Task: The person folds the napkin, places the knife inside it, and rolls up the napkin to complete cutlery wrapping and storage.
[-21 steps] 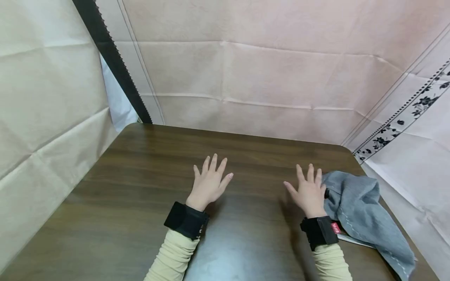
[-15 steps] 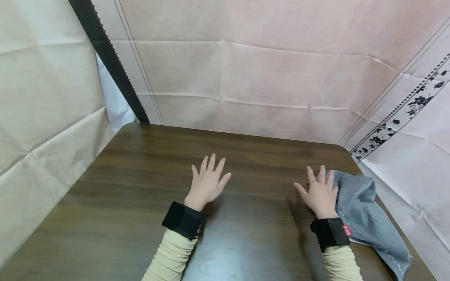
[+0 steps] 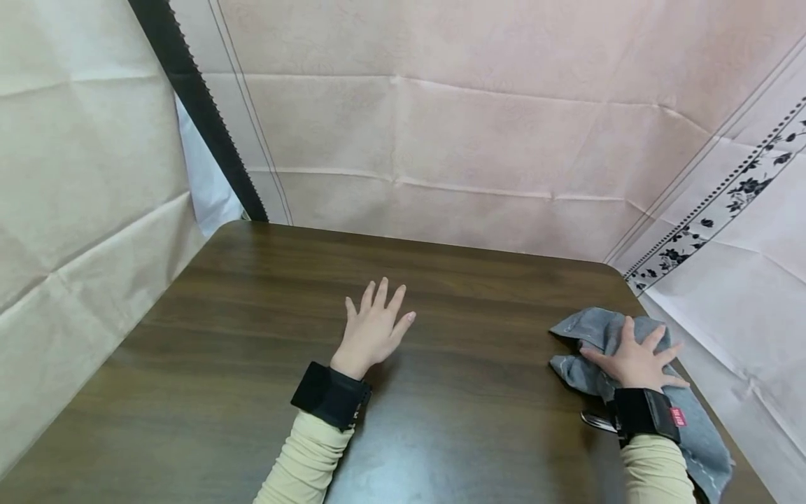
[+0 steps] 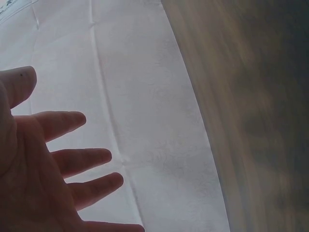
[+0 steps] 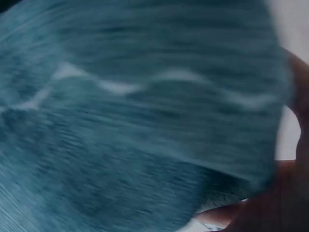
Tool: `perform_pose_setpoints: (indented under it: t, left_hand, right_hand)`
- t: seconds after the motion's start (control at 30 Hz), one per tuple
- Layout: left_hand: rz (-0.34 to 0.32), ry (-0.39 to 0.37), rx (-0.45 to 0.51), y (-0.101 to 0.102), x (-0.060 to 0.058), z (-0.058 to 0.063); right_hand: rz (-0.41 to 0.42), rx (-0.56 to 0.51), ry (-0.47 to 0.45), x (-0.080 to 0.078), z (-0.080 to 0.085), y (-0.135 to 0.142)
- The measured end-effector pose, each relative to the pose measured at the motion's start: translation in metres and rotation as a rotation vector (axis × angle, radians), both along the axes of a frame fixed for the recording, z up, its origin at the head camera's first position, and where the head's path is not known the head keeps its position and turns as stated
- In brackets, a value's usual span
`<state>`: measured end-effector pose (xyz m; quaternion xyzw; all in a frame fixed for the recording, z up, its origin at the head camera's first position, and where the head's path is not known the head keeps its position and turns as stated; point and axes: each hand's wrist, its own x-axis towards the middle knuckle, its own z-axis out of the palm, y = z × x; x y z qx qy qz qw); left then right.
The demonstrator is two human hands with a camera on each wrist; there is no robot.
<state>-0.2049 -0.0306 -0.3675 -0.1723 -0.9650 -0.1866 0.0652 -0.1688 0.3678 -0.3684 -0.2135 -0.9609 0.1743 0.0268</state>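
Pale folded sheets (image 3: pixel 403 133) hang around the brown table (image 3: pixel 220 364), which I watch from far away through the worn cameras. Near the right edge of the table lies a crumpled blue-grey cloth (image 3: pixel 699 430), with a light line of stitching on it; its longer direction goes slantwise, from the far left corner to the near right end. What I judge most important is this relation: the cloth lies directly below the right hand (image 3: pixel 639 360), and its near end goes out to the right of the black wristband (image 3: pixel 642 413), so the right hand is clearly the nearer one. Its fingers are spread and look straight over the folds; the right wrist view is blurred and mostly filled with cloth, so I cannot tell how firmly the palm presses. The left hand (image 3: pixel 368 336) is well apart, over the middle of the table, and for it the cloth lies to the right; its fingers are spread too and hold nothing. Just left of the right wrist I notice a shiny rim (image 3: pixel 595 422) of some object, mostly hidden, and what it is I cannot say.
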Motion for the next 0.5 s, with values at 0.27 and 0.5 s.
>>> perform_pose_setpoints:
  t: [0.27,0.5]
  left_hand:
    - [0.005,-0.007,0.010,-0.002,-0.001,-0.001]
    - [-0.017,-0.007,0.017,-0.003,0.000,0.001]
  right_hand:
    - [0.010,-0.077,-0.128,-0.010,-0.008,0.006]
    - [0.180,-0.016,-0.323,-0.016,-0.021,0.014]
